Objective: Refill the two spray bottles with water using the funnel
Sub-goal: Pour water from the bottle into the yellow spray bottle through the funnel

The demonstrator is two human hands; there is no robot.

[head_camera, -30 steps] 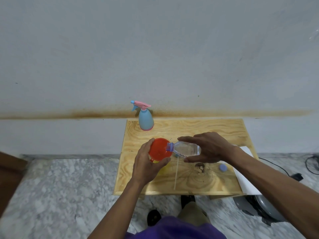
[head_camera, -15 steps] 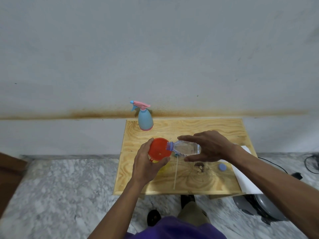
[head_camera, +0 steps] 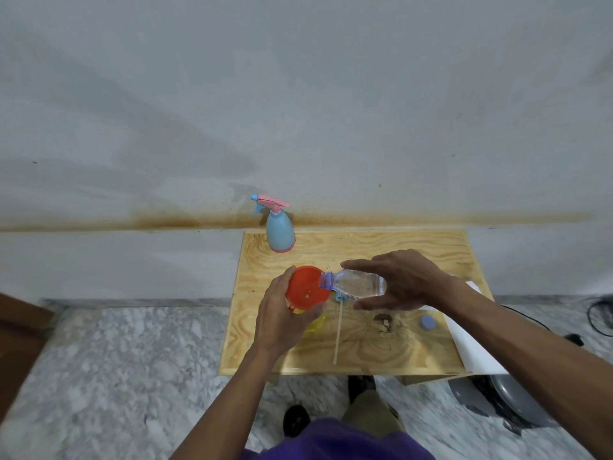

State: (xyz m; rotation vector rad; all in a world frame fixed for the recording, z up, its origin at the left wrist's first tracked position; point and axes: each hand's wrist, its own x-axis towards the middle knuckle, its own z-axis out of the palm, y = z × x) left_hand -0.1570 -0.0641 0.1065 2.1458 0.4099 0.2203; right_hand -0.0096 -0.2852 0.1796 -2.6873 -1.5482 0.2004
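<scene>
Mid-frame, red funnel on yellow bottle is being gripped by left hand; clear water bottle, tipped with mouth over funnel, is being clasped by right hand.

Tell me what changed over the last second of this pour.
Hardly anything. The right hand keeps the clear water bottle tipped, mouth over the red funnel; the left hand still steadies the funnel on the yellow bottle. The blue spray bottle, blue cap and dip tube stayed put.
</scene>
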